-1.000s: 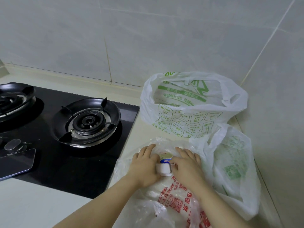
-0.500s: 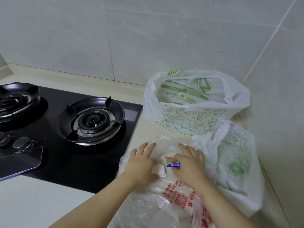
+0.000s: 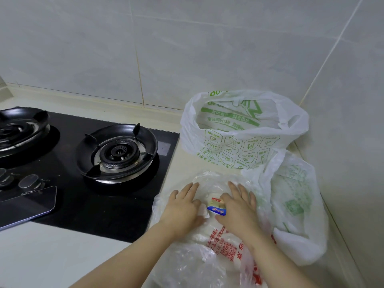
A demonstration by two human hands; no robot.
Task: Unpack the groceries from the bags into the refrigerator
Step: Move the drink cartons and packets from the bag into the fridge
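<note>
Here packet (image 3: pixel 216 207) held between left grip (image 3: pixel 182 210), right grip (image 3: pixel 239 209).

A white plastic bag with green print (image 3: pixel 239 146) stands open at the back of the tabletop (image 3: pixel 62 256). Touching it in front, to the right, slumps a second white plastic bag with faint green print (image 3: pixel 295 204). Left of that lies a clear plastic bag with red print (image 3: pixel 224 246), holding something white, with a small blue, yellow and red packet (image 3: pixel 216 207) on top.
</note>
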